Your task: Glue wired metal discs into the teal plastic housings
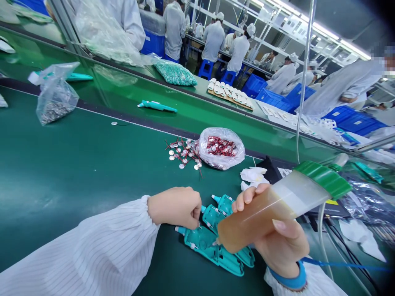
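Observation:
My right hand (277, 242) grips a translucent cartridge (256, 218) of amber liquid with a green cap, its narrow end tilted down towards several teal plastic housings (210, 246) lying on the green belt (77, 172). My left hand (175, 207) rests on the belt in a closed fist, its fingertips beside the nearest housing. Beyond the hands lie loose metal discs with red wires (182, 154), next to a clear bag (220, 148) filled with more of them.
White cloth or gloves (253, 176) lie beyond the cartridge. A bag of grey parts (55, 98) and a teal pen-shaped part (157, 106) are at the far left. A vertical tube (304, 82) hangs at right. Co-workers (174, 33) in white coats work among blue crates (354, 121).

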`<state>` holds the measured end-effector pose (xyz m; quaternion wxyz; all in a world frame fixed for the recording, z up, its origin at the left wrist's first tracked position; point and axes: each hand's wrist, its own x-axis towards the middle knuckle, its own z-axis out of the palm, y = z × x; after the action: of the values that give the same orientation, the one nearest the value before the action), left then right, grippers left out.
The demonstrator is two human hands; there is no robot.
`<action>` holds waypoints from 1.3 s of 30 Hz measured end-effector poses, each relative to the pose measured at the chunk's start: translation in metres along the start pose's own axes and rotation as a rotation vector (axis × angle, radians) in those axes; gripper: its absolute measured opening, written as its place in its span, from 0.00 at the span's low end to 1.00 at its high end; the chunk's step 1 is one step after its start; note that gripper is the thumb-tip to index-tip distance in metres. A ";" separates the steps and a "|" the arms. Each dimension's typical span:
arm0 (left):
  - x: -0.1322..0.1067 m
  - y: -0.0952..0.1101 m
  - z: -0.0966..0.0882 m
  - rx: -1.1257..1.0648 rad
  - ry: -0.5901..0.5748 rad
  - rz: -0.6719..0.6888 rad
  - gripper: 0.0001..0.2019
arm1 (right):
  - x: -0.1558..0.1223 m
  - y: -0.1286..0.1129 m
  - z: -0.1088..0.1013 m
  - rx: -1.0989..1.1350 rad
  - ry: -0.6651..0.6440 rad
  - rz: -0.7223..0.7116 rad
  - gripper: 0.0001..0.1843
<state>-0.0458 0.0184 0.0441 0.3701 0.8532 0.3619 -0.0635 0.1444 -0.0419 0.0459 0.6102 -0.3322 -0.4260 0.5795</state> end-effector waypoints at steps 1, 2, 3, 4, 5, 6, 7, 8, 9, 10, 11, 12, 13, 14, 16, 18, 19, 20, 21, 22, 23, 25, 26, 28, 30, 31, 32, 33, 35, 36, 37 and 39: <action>0.000 0.000 0.000 0.001 0.000 0.000 0.05 | 0.000 0.000 0.000 0.001 -0.003 0.004 0.16; 0.000 0.000 0.000 0.002 0.000 0.000 0.05 | 0.000 0.000 0.000 0.000 -0.006 0.008 0.16; 0.000 0.000 0.000 0.003 -0.001 -0.001 0.05 | 0.000 0.001 0.000 -0.001 -0.007 0.012 0.16; 0.001 -0.001 0.001 0.005 -0.001 -0.001 0.05 | 0.000 0.001 0.001 -0.004 -0.006 0.014 0.16; 0.001 -0.001 0.001 0.006 -0.002 -0.001 0.05 | 0.000 0.001 0.001 -0.007 -0.006 0.012 0.16; 0.001 -0.001 0.001 0.008 -0.003 0.000 0.05 | 0.000 0.001 0.001 -0.010 -0.006 0.008 0.16; 0.001 -0.001 0.001 0.009 -0.004 0.001 0.05 | 0.000 0.001 0.001 -0.012 -0.004 0.005 0.16; 0.001 0.000 0.001 0.011 -0.005 0.001 0.05 | 0.000 0.002 0.001 -0.014 -0.003 0.004 0.16; 0.001 0.000 0.001 0.014 -0.006 0.002 0.05 | 0.001 0.002 0.001 -0.016 -0.002 0.005 0.16; 0.001 0.000 0.001 0.016 -0.007 0.002 0.05 | 0.001 0.003 0.001 -0.018 -0.001 0.005 0.16; 0.001 0.000 0.001 0.019 -0.007 0.002 0.05 | 0.001 0.003 0.001 -0.020 -0.001 0.004 0.16; 0.001 0.000 0.001 0.021 -0.008 0.001 0.05 | 0.002 0.003 0.001 -0.023 -0.002 0.002 0.16; 0.001 0.000 0.001 0.023 -0.009 0.000 0.05 | 0.002 0.003 0.001 -0.026 -0.005 0.000 0.16; 0.001 0.000 0.001 0.024 -0.010 -0.001 0.05 | 0.002 0.003 0.001 -0.029 -0.007 -0.003 0.16; 0.001 0.000 0.001 0.024 -0.014 -0.005 0.05 | 0.001 0.003 0.000 -0.031 -0.012 0.005 0.16; 0.001 0.000 0.000 0.025 -0.018 -0.007 0.06 | 0.001 0.003 0.001 -0.027 -0.015 0.020 0.16; 0.001 0.000 0.000 0.026 -0.020 -0.008 0.06 | 0.001 0.003 0.001 -0.025 -0.016 0.026 0.16; 0.001 0.000 0.000 0.026 -0.021 -0.009 0.07 | 0.000 0.003 0.001 -0.022 -0.019 0.031 0.16; 0.001 0.000 0.000 0.027 -0.021 -0.009 0.07 | 0.000 0.003 0.001 -0.021 -0.022 0.034 0.16; 0.001 0.000 0.000 0.029 -0.020 -0.010 0.07 | 0.000 0.003 0.001 -0.021 -0.025 0.034 0.16; 0.001 0.001 -0.001 0.030 -0.019 -0.010 0.07 | 0.000 0.003 0.001 -0.022 -0.027 0.034 0.16; 0.001 0.001 -0.001 0.033 -0.015 -0.009 0.06 | 0.000 0.004 0.002 -0.026 -0.031 0.031 0.16; 0.001 0.001 -0.001 0.035 -0.013 -0.009 0.06 | 0.000 0.004 0.002 -0.031 -0.032 0.027 0.16; 0.001 0.001 -0.001 0.038 -0.008 -0.008 0.06 | 0.000 0.003 0.003 -0.040 -0.038 0.014 0.16; 0.001 0.001 -0.001 0.043 -0.001 -0.007 0.06 | 0.000 0.004 0.004 -0.052 -0.050 0.001 0.16; 0.001 0.001 0.000 0.047 0.003 -0.006 0.06 | 0.000 0.004 0.004 -0.061 -0.057 -0.004 0.16; 0.001 0.001 0.000 0.052 0.007 -0.005 0.06 | 0.000 0.005 0.004 -0.074 -0.066 -0.007 0.16; 0.001 0.002 0.000 0.058 0.011 -0.003 0.06 | 0.000 0.005 0.005 -0.090 -0.074 -0.018 0.16; 0.002 0.002 0.001 0.076 0.020 0.003 0.06 | -0.001 0.007 0.005 -0.125 -0.095 -0.076 0.17; 0.002 0.003 0.002 0.089 0.025 0.006 0.06 | -0.002 0.007 0.006 -0.145 -0.105 -0.111 0.17; 0.003 0.004 0.002 0.104 0.031 0.010 0.06 | -0.003 0.007 0.006 -0.167 -0.117 -0.141 0.17; 0.003 0.007 0.003 0.141 0.048 0.014 0.06 | -0.006 0.004 0.007 -0.214 -0.133 -0.167 0.17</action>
<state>-0.0386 0.0147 0.0444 0.3008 0.8810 0.3593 -0.0655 0.1368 -0.0478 0.0440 0.5877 -0.3195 -0.5512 0.4987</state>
